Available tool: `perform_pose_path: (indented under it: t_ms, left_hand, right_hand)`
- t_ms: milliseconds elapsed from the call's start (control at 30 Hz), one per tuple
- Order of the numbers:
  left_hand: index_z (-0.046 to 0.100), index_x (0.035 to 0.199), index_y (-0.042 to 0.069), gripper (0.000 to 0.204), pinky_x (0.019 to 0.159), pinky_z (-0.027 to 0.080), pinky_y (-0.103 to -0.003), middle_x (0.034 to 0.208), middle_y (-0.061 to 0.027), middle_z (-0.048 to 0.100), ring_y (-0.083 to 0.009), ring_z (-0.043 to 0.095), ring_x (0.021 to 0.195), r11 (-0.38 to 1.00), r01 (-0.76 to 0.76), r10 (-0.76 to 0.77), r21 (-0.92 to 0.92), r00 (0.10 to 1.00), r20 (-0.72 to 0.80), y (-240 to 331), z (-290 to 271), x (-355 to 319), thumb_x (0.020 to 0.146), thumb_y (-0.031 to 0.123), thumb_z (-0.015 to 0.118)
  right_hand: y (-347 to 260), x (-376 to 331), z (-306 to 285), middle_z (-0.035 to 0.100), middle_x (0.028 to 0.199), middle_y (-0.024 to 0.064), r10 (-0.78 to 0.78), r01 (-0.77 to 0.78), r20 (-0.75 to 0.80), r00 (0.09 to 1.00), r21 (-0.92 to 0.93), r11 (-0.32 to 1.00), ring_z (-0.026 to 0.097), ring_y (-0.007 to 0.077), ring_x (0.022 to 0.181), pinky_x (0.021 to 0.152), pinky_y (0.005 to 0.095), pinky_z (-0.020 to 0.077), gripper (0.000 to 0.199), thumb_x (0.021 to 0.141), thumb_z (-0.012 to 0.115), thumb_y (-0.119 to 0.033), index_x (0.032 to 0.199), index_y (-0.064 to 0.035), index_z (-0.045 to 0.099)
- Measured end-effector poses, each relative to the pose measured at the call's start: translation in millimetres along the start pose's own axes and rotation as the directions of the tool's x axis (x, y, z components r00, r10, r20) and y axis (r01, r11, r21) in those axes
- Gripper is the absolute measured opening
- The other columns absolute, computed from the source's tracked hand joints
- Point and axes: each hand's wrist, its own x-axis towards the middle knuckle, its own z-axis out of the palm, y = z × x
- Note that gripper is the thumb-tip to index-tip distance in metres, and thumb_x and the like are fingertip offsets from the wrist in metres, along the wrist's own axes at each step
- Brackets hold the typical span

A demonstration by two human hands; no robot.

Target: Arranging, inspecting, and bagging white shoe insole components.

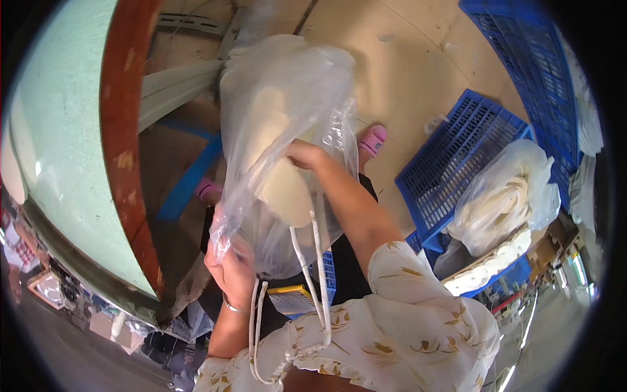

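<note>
A large clear plastic bag hangs open in front of my lap, with cream insole-shaped pieces inside it. My left hand is closed on the bunched near-left edge of the bag. My right hand reaches in at the mouth from the right. Its fingers are curled against the edge of the insole pieces, and their tips are partly hidden. White drawstrings from my top dangle in front of the bag.
A pale green table with a red-brown edge stands at my left. On the right are blue plastic crates and another clear bag of cream pieces. A yellow-edged object lies by my lap. My pink shoes rest on the floor.
</note>
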Motion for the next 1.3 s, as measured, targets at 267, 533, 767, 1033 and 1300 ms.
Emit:
perform_pose_path:
  t_ms: [267, 533, 767, 1033, 1300]
  left_hand:
    - [0.043, 0.066, 0.016, 0.041, 0.042, 0.019, -0.024, 0.053, 0.0063, 0.037, -0.0048, 0.031, 0.042, 0.997, 0.061, -0.056, 0.052, 0.993, -0.107, -28.1, -20.5, 31.1, 0.104, 0.027, 0.051]
    - [0.034, 0.15, 0.002, 0.062, 0.092, 0.046, -0.032, 0.139, -0.016, 0.051, -0.0212, 0.056, 0.106, 0.905, -0.248, 0.156, 0.346, 0.949, 0.274, -5.6, 19.0, 5.8, 0.095, 0.014, 0.06]
    - [0.057, 0.127, -0.003, 0.039, 0.1, 0.042, -0.038, 0.127, -0.0161, 0.057, -0.0296, 0.053, 0.116, 0.474, -0.818, 0.299, 0.326, 0.498, 0.814, 70.3, 151.5, -44.7, 0.089, 0.002, 0.06]
    - [0.061, 0.126, 0.003, 0.037, 0.09, 0.048, -0.033, 0.124, -0.0118, 0.062, -0.0226, 0.06, 0.11, 0.567, -0.816, -0.199, 0.109, -0.007, 0.98, 26.9, 352.5, -214.9, 0.089, 0.003, 0.062]
    - [0.061, 0.125, 0.003, 0.032, 0.085, 0.052, -0.029, 0.118, -0.0076, 0.063, -0.0159, 0.061, 0.105, 0.551, -0.826, -0.556, 0.118, -0.259, 0.79, -65.9, 446.1, -329.3, 0.093, 0.009, 0.065]
  right_hand:
    - [-7.1, -0.7, 6.4, 0.053, 0.139, 0.0236, -0.57, -0.133, -0.488, 0.661, -0.824, 0.551, 0.051, 0.039, 0.126, 0.103, 0.0434, 0.045, 0.045, 0.084, 0.061, -0.015, 0.126, 0.0001, 0.06]
    - [9.0, -174.3, 6.6, 0.071, 0.082, 0.0168, -0.795, 0.388, -0.341, 0.502, -0.733, 0.559, 0.069, 0.0262, 0.073, 0.07, 0.0353, 0.0545, 0.026, 0.091, 0.063, -0.022, 0.102, 0.0, 0.071]
    - [79.8, -396.1, -57.6, 0.07, 0.088, 0.0079, -0.298, 0.629, -0.877, 0.375, 0.005, 0.777, 0.068, 0.015, 0.075, 0.07, 0.028, 0.0554, 0.031, 0.097, 0.06, -0.03, 0.102, -0.0012, 0.07]
    - [305.6, -524.7, -148.7, 0.065, 0.119, 0.0144, 0.369, 0.886, -0.921, 0.122, -0.067, -0.459, 0.06, 0.025, 0.116, 0.099, 0.0386, 0.0498, 0.038, 0.096, 0.056, -0.016, 0.131, -0.0015, 0.052]
    - [281.3, -561.4, -205.8, 0.067, 0.118, 0.0153, 0.297, 0.319, -0.922, -0.249, -0.368, -0.873, 0.058, 0.0302, 0.123, 0.106, 0.0463, 0.0457, 0.03, 0.087, 0.055, -0.006, 0.116, -0.0004, 0.06]
